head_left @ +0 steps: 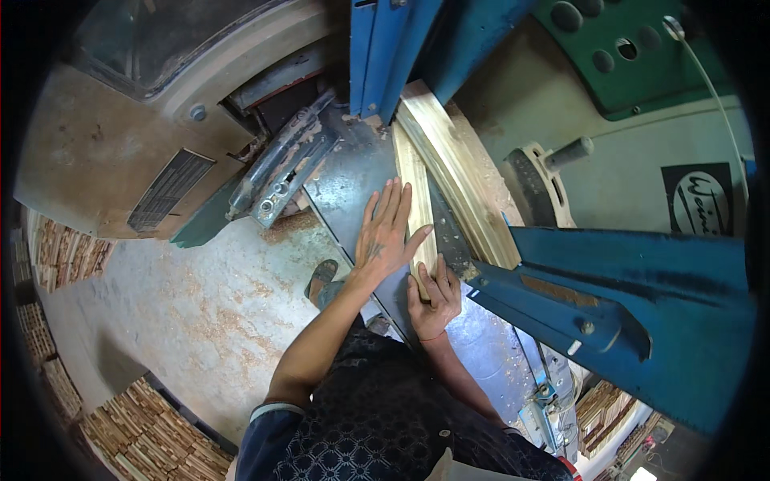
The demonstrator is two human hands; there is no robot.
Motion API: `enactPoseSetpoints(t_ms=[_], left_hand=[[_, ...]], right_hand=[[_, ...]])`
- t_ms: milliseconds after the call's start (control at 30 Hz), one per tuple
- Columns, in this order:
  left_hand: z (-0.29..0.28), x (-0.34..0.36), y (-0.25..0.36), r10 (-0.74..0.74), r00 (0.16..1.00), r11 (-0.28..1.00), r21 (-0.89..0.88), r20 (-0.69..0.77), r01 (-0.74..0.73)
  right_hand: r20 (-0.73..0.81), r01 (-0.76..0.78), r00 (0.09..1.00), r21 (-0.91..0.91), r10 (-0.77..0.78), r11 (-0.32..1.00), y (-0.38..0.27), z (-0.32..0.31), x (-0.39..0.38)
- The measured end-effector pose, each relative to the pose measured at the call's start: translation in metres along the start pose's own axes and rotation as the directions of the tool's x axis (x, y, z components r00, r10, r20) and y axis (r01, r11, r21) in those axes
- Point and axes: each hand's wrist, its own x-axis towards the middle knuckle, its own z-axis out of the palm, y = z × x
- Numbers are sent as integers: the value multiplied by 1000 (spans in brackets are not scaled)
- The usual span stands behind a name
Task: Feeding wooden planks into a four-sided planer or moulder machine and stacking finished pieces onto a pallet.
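On the grey metal machine bed [345,176], see a slim pale wood strip [419,207] pointing away from the dark patterned shirt [361,425], toward the blue uprights [393,56]. Have the left hand [385,230] flat along its left side, with fingers straight and nearly together, thumb stretched wide onto the wood. Holding the near end in the right hand [435,301], with thumb at the left edge and fingers bent over it. Just right, see a thicker grooved wooden piece [461,176], angled close at the far end. Over left, notice shavings scattered on the floor [200,272].
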Motion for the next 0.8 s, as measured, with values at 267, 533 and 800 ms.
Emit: enactPoseSetpoints(t_ms=[267, 533, 800], left_hand=[[5, 2, -2, -19, 999, 1000, -3, -31, 19], [3, -20, -6, 6, 994, 999, -47, -113, -11], [-2, -74, 15, 60, 994, 995, -69, -94, -66]], right_hand=[[0, -26, 1000, -18, 26, 1000, -8, 6, 15], [140, -137, 980, -16, 138, 990, -21, -53, -60], [80, -80, 992, -170, 95, 982, -38, -75, -71]])
